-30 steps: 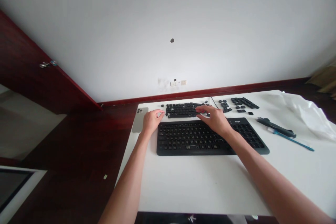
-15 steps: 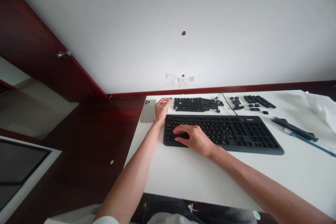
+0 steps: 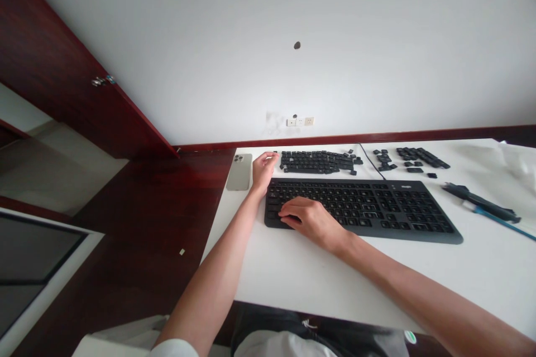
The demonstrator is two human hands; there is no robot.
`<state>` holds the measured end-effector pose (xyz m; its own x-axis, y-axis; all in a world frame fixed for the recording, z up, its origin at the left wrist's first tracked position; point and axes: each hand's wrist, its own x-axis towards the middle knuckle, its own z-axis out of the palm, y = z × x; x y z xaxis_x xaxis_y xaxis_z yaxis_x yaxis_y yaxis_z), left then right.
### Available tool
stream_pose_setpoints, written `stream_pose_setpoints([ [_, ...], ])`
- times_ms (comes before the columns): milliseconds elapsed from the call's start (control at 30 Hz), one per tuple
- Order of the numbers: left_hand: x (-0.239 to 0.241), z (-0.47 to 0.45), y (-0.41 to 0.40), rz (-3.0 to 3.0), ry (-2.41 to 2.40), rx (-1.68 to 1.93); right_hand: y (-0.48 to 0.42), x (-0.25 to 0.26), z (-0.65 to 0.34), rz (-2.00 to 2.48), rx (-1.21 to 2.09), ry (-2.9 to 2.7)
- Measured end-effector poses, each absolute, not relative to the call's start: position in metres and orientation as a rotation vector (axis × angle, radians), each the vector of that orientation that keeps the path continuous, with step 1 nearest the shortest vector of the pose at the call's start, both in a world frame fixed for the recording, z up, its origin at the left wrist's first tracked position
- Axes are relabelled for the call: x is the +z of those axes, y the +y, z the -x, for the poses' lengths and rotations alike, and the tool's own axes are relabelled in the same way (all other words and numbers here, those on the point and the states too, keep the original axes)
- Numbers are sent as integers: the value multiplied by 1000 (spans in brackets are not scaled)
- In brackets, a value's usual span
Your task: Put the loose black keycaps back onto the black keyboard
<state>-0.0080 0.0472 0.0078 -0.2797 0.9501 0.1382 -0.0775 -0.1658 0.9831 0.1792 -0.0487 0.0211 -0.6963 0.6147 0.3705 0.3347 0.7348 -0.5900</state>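
Observation:
A black keyboard (image 3: 364, 230) lies on the white table, many of its key positions showing without caps. My right hand (image 3: 312, 222) is over its lower left corner, thumb and fingertips pinched together at the keys. Whatever sits between those fingertips is hidden. Beyond the keyboard's upper left corner rests my left hand (image 3: 263, 172), loosely bent, its fingers partly stretched toward a small black keycap (image 3: 275, 152); I see no clear grip on it. Right of that hand, loose black keycaps (image 3: 310, 163) lie in rows behind the keyboard.
A phone (image 3: 239, 173) lies face down at the table's left edge. More keycaps (image 3: 422, 157) are at the back right, past the keyboard cable (image 3: 371, 160). A black tool (image 3: 481, 201) and a blue stick (image 3: 505, 223) lie to the right, near white sheeting (image 3: 513, 164).
My right thumb and fingers have closed together over the keyboard's lower left keys. My left hand keeps its place beside the keycaps. The whole view has shifted slightly.

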Motion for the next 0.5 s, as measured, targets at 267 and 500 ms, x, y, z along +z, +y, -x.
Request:
stream_pose_setpoints([
  [267,10,7,47,-1083,1267,1577,-48,23,-179,670,649,-2364],
  [500,9,7,47,-1089,1273,1571,-47,23,-177,642,656,-2389],
])
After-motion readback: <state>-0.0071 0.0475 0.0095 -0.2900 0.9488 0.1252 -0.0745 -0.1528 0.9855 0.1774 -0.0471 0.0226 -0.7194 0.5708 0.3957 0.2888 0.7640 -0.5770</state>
